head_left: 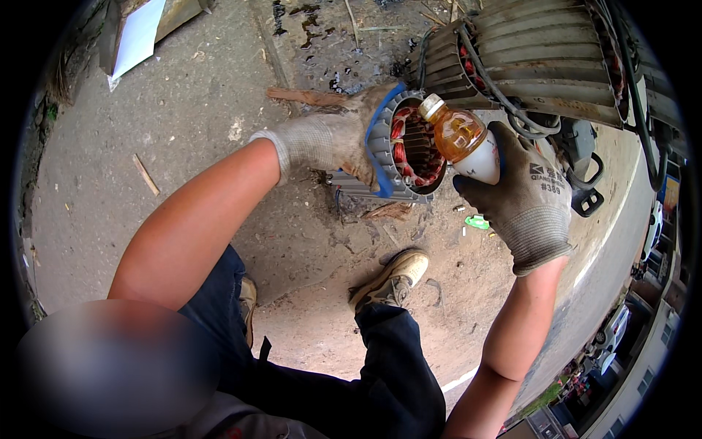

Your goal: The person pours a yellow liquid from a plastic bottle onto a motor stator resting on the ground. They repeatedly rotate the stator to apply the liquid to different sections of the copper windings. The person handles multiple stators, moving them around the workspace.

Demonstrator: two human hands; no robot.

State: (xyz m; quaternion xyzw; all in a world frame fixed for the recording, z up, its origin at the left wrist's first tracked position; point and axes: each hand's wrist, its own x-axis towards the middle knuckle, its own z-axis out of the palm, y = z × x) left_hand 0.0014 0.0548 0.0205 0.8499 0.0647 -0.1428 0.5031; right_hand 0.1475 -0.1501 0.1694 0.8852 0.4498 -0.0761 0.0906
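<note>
left hand grips small motor stator (copper windings showing) | right hand clasps amber-liquid bottle, neck tilted at stator opening | large ribbed motor behind

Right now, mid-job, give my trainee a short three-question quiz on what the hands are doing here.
1. True or false: the right hand holds a small bottle of amber liquid, tilted toward the open end of the grey motor housing.
2. Which hand steadies the housing? A) left hand B) right hand C) neither
3. Fill in: inside the housing, the windings look ____ coloured.

Key: 1 true; 2 A; 3 copper
</note>
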